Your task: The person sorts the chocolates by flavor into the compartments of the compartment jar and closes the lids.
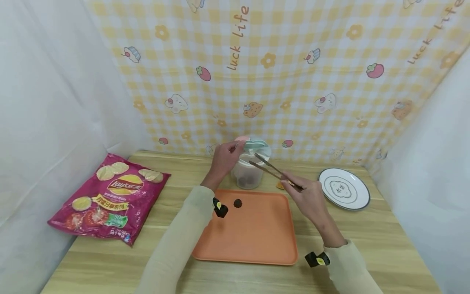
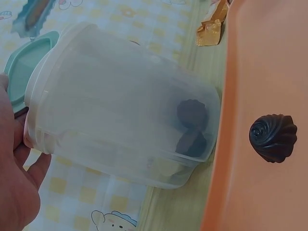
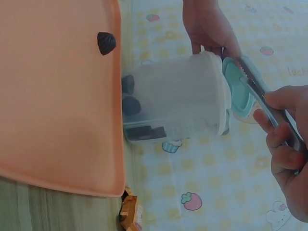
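A cloudy clear plastic container (image 1: 247, 176) with a white lid stands behind the orange tray (image 1: 253, 232). Its mint-green flap (image 3: 237, 86) is raised. My left hand (image 1: 225, 159) pinches the flap at the container's top. In my right hand (image 1: 306, 196) I grip metal tongs (image 1: 271, 168), their tips apart by the lid, with nothing seen between them. Several dark pieces (image 2: 192, 113) lie at the container's bottom, blurred by the plastic. One dark swirled chocolate-like piece (image 2: 274, 138) sits on the tray near its back edge.
An orange-gold wrapper (image 2: 209, 32) lies on the table right of the container. Farther right is a white plate (image 1: 345, 188) with a dark rim. A magenta Lay's chip bag (image 1: 121, 192) lies at left. A patterned yellow cloth (image 1: 269, 94) hangs behind the table.
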